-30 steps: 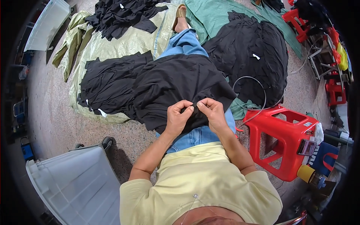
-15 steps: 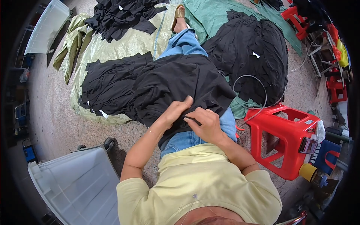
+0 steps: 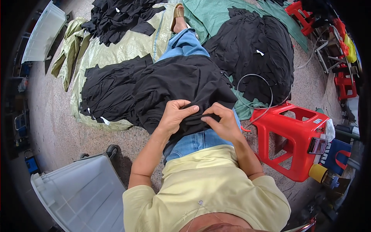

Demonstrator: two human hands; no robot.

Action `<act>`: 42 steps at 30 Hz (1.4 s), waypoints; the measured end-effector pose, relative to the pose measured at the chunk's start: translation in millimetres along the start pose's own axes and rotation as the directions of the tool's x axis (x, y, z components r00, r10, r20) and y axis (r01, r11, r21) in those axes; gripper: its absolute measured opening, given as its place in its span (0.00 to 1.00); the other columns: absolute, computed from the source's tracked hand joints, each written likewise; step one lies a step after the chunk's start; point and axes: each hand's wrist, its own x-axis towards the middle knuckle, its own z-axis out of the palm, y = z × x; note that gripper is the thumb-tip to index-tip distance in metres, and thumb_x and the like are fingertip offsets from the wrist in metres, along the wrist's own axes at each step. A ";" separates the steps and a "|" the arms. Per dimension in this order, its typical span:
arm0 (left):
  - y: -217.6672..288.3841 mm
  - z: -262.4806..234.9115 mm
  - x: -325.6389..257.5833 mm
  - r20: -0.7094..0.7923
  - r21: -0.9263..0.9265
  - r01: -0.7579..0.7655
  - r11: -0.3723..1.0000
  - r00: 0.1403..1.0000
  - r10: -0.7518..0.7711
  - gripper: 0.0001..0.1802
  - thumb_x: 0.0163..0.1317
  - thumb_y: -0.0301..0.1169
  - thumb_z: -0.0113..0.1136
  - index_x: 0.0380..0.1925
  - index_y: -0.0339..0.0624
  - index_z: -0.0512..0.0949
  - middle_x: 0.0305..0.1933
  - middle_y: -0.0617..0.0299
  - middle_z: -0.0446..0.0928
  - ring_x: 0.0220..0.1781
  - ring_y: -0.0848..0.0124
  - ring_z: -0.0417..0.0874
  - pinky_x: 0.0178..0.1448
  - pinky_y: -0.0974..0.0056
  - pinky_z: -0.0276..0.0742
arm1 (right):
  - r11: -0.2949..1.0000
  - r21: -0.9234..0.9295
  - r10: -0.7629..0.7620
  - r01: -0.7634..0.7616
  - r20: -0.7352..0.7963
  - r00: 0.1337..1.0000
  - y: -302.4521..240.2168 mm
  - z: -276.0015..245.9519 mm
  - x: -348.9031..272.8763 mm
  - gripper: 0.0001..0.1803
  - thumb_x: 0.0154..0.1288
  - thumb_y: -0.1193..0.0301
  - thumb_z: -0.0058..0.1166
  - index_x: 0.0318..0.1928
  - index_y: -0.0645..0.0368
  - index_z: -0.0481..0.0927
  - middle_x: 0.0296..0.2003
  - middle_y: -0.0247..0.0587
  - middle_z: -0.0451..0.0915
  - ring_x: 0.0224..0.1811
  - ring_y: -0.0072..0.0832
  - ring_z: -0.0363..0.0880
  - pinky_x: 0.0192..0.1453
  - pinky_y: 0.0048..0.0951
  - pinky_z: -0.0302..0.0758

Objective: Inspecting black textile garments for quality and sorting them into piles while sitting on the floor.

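A black garment (image 3: 170, 83) lies spread over my lap and thighs, covering part of my blue jeans (image 3: 189, 143). Its near edge is gathered between my hands. My left hand (image 3: 174, 117) pinches a fold of the cloth between thumb and fingers. Close beside it, my right hand (image 3: 224, 123) grips the narrow edge of the same garment with thumb and forefinger. A small round button (image 3: 222, 72) shows near the garment's right side. The fingertips partly hide the fold they hold.
Piles of black cloth lie at the left (image 3: 106, 91), far left (image 3: 119, 19) and right (image 3: 253, 50), on pale and green sheets (image 3: 210, 19). A red stool (image 3: 293, 143) stands at my right, a grey plastic bin (image 3: 83, 189) at my left. A grey hose (image 3: 272, 92) loops by the stool.
My hands have shifted slightly: the left thumb now presses down on the fold, and the right hand has turned and drawn the cloth edge a little right. The view has tilted slightly.
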 end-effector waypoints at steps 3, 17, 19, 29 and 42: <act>-3.9 -1.2 -2.0 0.033 0.024 -0.018 1.000 0.999 0.017 0.07 0.62 0.26 0.70 0.34 0.32 0.84 0.30 0.69 0.81 0.29 0.85 0.76 0.32 0.76 0.71 | 0.996 0.087 -0.003 0.009 -0.071 0.998 -5.1 -0.6 -1.3 0.08 0.53 0.82 0.66 0.35 0.64 0.82 0.29 0.41 0.78 0.31 0.33 0.78 0.34 0.29 0.71; -6.4 -2.6 -7.9 0.019 -0.130 0.026 0.991 1.000 -0.024 0.06 0.65 0.27 0.67 0.36 0.34 0.84 0.33 0.68 0.83 0.31 0.86 0.78 0.35 0.78 0.73 | 0.982 -0.034 -0.186 0.184 -0.228 0.956 -5.6 17.8 2.0 0.11 0.50 0.85 0.67 0.36 0.65 0.82 0.30 0.43 0.80 0.30 0.35 0.80 0.32 0.30 0.74; -7.0 -2.5 -8.8 0.041 -0.016 -0.009 1.000 0.999 0.010 0.06 0.64 0.27 0.67 0.35 0.33 0.84 0.32 0.69 0.82 0.31 0.87 0.76 0.35 0.78 0.71 | 0.983 -0.043 -0.182 0.176 -0.226 0.957 -4.9 18.8 0.3 0.11 0.50 0.85 0.67 0.36 0.66 0.82 0.30 0.43 0.81 0.30 0.35 0.81 0.33 0.30 0.75; -9.9 3.0 -12.8 -0.005 0.185 -0.137 0.973 0.990 0.141 0.06 0.65 0.26 0.66 0.33 0.33 0.84 0.29 0.74 0.78 0.30 0.88 0.71 0.33 0.79 0.66 | 0.974 -0.078 -0.225 0.212 -0.222 0.949 1.3 20.9 -2.7 0.13 0.49 0.86 0.67 0.38 0.65 0.84 0.30 0.43 0.81 0.30 0.35 0.81 0.33 0.30 0.76; -4.4 1.5 -20.5 0.204 0.647 -0.529 0.549 0.814 0.544 0.12 0.59 0.28 0.70 0.28 0.30 0.78 0.22 0.58 0.71 0.24 0.73 0.67 0.30 0.68 0.65 | 0.961 -0.125 -0.269 0.248 -0.195 0.943 6.9 19.7 -2.0 0.11 0.51 0.85 0.64 0.37 0.65 0.83 0.30 0.44 0.80 0.30 0.37 0.81 0.33 0.31 0.76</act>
